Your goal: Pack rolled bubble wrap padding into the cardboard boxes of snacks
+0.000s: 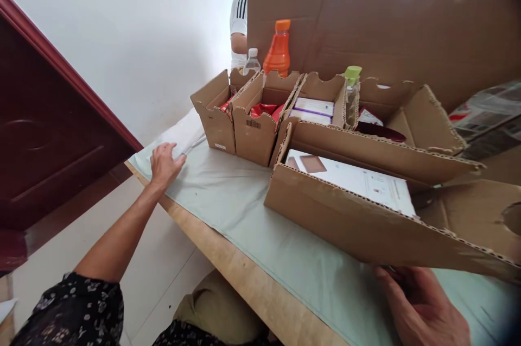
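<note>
My left hand (165,165) reaches over the table's left end, its thumb and fingers apart. It is at the near edge of a white, thin plastic-looking sheet or bag (185,131); whether it touches it I cannot tell. My right hand (427,305) is low at the right, its fingers curled by the bottom edge of a long cardboard box (345,218). A small dark bit shows at its fingertips, too hidden to name. Inside that long box lies a flat white carton (350,180) with a brown square printed on it.
Behind stand cardboard bins (252,137) with red packets (264,111) and white-purple packs (313,109). An orange bottle (279,52) and a clear bottle (252,62) rise behind them. A cardboard panel (366,14) stands at the back, a person's sleeve (239,9) beside it. Pale green cloth (228,188) covers the table.
</note>
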The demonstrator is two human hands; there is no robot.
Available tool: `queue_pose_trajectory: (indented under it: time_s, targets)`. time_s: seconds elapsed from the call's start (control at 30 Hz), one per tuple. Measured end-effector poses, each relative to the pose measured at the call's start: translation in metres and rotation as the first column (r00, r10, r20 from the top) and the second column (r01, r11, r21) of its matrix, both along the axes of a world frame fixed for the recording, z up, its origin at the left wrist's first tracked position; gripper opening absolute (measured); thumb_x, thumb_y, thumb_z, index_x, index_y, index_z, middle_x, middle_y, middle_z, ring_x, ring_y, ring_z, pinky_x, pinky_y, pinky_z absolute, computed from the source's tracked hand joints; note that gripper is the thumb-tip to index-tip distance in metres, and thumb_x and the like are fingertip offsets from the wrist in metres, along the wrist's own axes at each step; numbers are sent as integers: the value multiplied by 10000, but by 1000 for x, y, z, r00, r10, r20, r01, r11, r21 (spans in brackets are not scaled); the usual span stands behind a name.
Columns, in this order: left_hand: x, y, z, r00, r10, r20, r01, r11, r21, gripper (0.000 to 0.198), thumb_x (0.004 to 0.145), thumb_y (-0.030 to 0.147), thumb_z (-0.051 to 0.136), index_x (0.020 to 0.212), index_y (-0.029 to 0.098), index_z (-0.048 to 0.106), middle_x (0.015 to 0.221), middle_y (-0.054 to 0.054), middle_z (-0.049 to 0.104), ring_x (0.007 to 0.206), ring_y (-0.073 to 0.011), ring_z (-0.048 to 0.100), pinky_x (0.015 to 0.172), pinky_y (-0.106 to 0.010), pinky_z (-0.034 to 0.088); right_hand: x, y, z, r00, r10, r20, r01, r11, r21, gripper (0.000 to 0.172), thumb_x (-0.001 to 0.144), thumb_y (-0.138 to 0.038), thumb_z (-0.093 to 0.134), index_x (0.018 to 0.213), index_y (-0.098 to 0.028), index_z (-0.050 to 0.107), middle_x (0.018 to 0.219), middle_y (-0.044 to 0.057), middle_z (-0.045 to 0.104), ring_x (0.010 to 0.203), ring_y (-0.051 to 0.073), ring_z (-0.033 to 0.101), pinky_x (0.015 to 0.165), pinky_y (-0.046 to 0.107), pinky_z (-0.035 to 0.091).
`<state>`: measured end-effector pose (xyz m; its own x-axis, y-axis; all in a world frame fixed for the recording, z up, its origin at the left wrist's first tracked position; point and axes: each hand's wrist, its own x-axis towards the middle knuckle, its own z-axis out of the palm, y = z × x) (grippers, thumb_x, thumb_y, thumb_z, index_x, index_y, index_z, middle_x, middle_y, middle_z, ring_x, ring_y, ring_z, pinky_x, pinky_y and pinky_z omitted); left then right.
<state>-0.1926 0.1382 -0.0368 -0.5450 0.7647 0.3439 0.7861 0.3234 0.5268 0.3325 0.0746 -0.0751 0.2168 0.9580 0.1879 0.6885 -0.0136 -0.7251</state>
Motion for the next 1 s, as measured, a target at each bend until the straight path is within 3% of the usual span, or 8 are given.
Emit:
queue_pose_trajectory:
  time_s: [0.17,0.3,0.43,0.53,0.7,0.83,0.93,1.0]
  targets:
    - [-29,15,1,997,80,0,-80,988,-130,233,785,241,565,908,177,753,1074,-158,755,1065,-358,671,991,-458,486,2,0,4,1000,-17,-24,14,993,-121,385,706,-596,627,912,-271,649,829,81,754,789,338,739,730,478,607]
    - [-21,4,23,996,79,-30,-82,991,-104,229,783,249,538,840,171,746,1018,-155,757,1035,-354,682,933,-424,480,1,0,5,1000,-7,-9,6,992,-124,395,719,-596,625,934,-266,655,821,82,749,786,336,732,731,476,596]
    - [25,-33,46,998,-53,-15,52,997,-50,310,831,331,518,953,172,753,931,-105,748,881,-278,685,843,-374,492,-2,3,6,998,18,-52,-21,998,-57,370,698,-589,634,865,-259,643,806,86,735,744,312,720,681,438,578]
    - [84,-66,44,973,-221,73,226,972,-60,371,849,428,545,1060,200,749,735,-13,688,628,-184,612,643,-298,480,1,3,7,996,1,-84,-1,1000,2,345,723,-566,649,872,-255,661,902,91,753,761,282,724,737,424,579]
    - [194,-95,14,723,-482,495,517,853,76,278,875,349,575,1027,190,744,661,8,629,578,-146,558,555,-261,442,12,-3,7,971,-107,-213,130,987,97,402,769,-543,667,1016,-231,727,1273,122,733,1142,320,722,1044,453,533]
    - [264,-112,3,509,-627,590,695,704,148,369,867,317,640,1205,203,734,921,-59,767,778,-191,690,639,-279,549,18,-6,5,953,-96,-287,140,981,135,382,786,-502,685,1027,-210,730,1388,144,683,1040,279,749,995,431,553]
    - [274,-119,5,312,-823,474,845,469,258,477,857,320,707,1322,216,703,1257,-115,755,1092,-257,717,907,-377,609,18,-8,6,974,-92,-207,121,984,133,380,797,-516,656,1029,-225,733,1378,124,690,962,253,739,861,404,568]
    - [250,-110,9,405,-854,326,850,483,212,366,879,300,684,1232,229,751,1281,-105,751,1153,-253,712,1019,-393,579,16,-9,8,984,-104,-142,120,987,105,389,797,-534,629,1023,-235,735,1357,116,701,882,238,722,736,380,551]
